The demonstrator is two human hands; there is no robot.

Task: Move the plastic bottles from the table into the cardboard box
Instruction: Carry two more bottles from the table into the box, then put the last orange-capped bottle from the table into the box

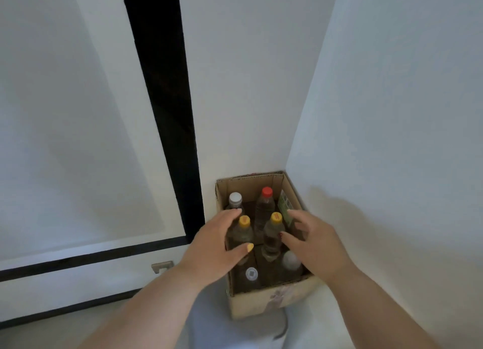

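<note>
An open cardboard box stands on the floor in the corner of two white walls. Several plastic bottles stand upright inside it: one with a red cap, one with a grey cap, two with yellow caps, and two with white caps nearest me. My left hand hovers over the box's left side, fingers spread around the left yellow-capped bottle. My right hand is open over the right side, next to the other yellow-capped bottle. Neither hand clearly grips anything.
A white wall closes the right side right against the box. On the left is a white cabinet front with black trim and a small metal handle. Pale floor lies below the box.
</note>
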